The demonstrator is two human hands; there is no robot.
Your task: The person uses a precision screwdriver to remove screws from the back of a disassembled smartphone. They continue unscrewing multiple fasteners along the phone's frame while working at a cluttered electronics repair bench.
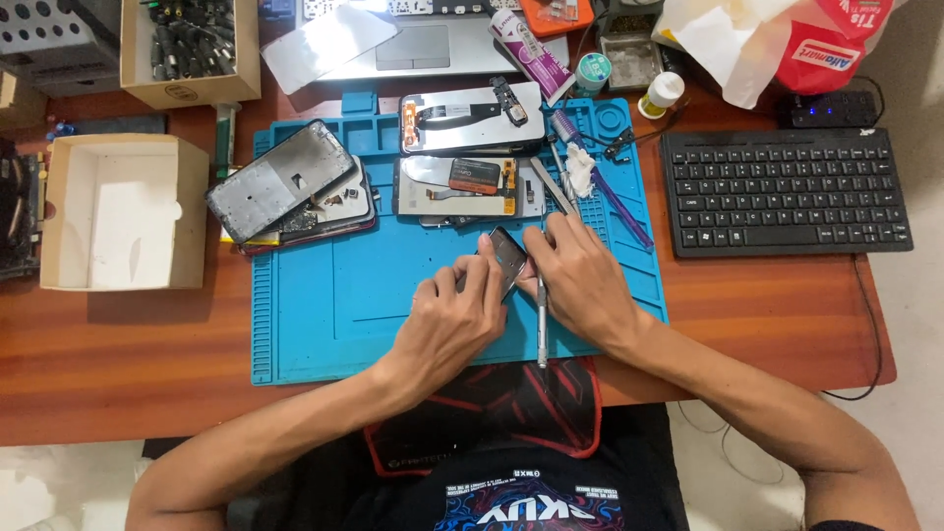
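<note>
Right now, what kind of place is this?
Most likely a phone repair bench. A blue work mat covers a wooden desk, opened phones and loose screens lie on it, and both hands work on a small phone, the right hand holding a thin metal tool.

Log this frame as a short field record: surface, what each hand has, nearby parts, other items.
surface: blue work mat on a wooden desk
left hand: left hand steadies a small dark phone, tilted up off the mat
right hand: right hand grips a slim metal tool beside the phone
nearby parts: opened phones at the mat's left; two screen assemblies at its top
other items: black keyboard to the right; open cardboard box to the left
</note>
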